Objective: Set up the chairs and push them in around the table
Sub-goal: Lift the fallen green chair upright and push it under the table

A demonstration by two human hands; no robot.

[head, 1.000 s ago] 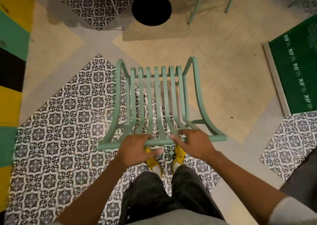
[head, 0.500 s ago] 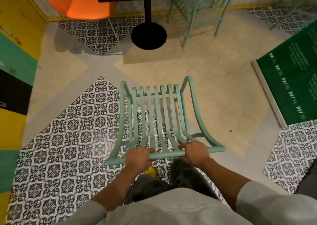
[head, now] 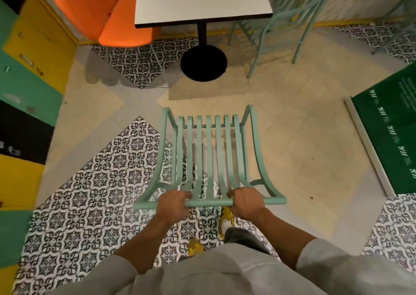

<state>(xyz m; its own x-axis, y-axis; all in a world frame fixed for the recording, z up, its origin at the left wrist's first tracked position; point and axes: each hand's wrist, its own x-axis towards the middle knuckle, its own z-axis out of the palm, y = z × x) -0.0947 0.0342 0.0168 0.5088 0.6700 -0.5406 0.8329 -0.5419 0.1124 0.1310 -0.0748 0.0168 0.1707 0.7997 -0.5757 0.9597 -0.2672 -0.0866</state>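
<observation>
A mint-green slatted metal chair (head: 208, 157) stands in front of me, its seat pointing toward the table. My left hand (head: 172, 206) and my right hand (head: 246, 201) both grip the top rail of its backrest, one on each side of the middle. The white square table (head: 200, 0) on a black post and round black base (head: 203, 63) is ahead, a gap of bare floor away from the chair's front edge.
An orange padded chair (head: 105, 11) sits at the table's left. Another mint-green chair (head: 290, 20) stands at its right. Yellow, green and black cabinets (head: 27, 87) line the left wall. A green board (head: 391, 137) lies to the right.
Both hands closed around the chair's top rail. The view rose and moved forward, bringing the table top and orange chair into sight; the chair is now nearer the table.
</observation>
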